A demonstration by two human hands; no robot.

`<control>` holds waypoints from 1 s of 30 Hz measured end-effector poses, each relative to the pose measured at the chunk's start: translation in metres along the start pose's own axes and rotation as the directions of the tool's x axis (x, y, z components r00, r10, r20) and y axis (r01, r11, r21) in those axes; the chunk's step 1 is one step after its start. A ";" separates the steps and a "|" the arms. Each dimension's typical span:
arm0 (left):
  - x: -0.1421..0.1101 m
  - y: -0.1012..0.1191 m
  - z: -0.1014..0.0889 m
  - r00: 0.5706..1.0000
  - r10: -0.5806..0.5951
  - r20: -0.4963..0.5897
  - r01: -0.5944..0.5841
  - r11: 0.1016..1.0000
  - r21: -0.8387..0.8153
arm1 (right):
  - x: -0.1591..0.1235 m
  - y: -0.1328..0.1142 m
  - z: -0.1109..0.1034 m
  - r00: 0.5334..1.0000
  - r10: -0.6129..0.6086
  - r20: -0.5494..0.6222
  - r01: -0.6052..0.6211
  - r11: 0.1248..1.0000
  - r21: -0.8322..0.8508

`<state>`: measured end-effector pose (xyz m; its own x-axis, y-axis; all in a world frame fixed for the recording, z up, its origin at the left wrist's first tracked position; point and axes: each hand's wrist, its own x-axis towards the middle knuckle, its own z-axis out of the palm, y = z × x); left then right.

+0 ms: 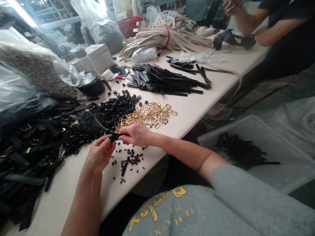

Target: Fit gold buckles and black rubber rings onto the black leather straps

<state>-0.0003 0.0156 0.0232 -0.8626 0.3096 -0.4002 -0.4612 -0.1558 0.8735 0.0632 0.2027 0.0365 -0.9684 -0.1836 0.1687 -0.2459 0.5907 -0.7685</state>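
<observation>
Both hands grip one black strap [100, 125], which curves up and away to the left from between them. My left hand [101, 151] pinches it from below and my right hand [134, 134] pinches it from the right, thumbs and fingertips pressed together. Whether a buckle or loop sits on the strap under my fingers is hidden. Just beyond my hands lie a heap of gold buckles [150, 113] and a heap of small black loops [120, 105]. Short black bits [131, 159] are scattered on the table below my right hand.
Black straps with gold buckles [22, 154] pile up at left. Loose black straps [162, 78], a lidded pot [92, 82] and bundled beige strips [169, 36] lie farther back. A co-worker's arm [253, 23] is at upper right, above a lined bin [278, 144] beside the table.
</observation>
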 end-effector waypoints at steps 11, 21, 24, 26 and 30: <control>0.001 -0.003 -0.001 0.999 0.026 0.032 -0.027 0.998 0.050 | 0.001 0.003 0.001 1.000 0.002 0.002 -0.002 0.966 -0.260; 0.001 -0.005 0.003 0.996 -0.019 0.084 0.013 0.997 0.070 | -0.001 0.001 0.000 0.994 -0.074 0.080 0.091 0.967 -0.236; 0.002 -0.007 0.008 0.996 0.092 0.006 -0.092 0.995 0.038 | 0.000 0.002 0.002 1.000 -0.025 0.016 0.028 0.978 -0.209; 0.002 -0.008 0.010 0.991 0.130 -0.040 -0.129 0.991 0.030 | 0.001 0.004 0.002 1.000 0.014 -0.019 -0.017 0.980 -0.199; 0.000 -0.011 0.012 0.975 0.212 -0.074 -0.205 0.975 0.090 | 0.001 0.007 0.004 0.996 0.048 -0.069 -0.062 0.974 -0.216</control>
<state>0.0072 0.0287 0.0166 -0.9535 0.1996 -0.2257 -0.2543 -0.1312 0.9582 0.0606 0.2037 0.0293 -0.9797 -0.1006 0.1733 -0.1884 0.7569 -0.6258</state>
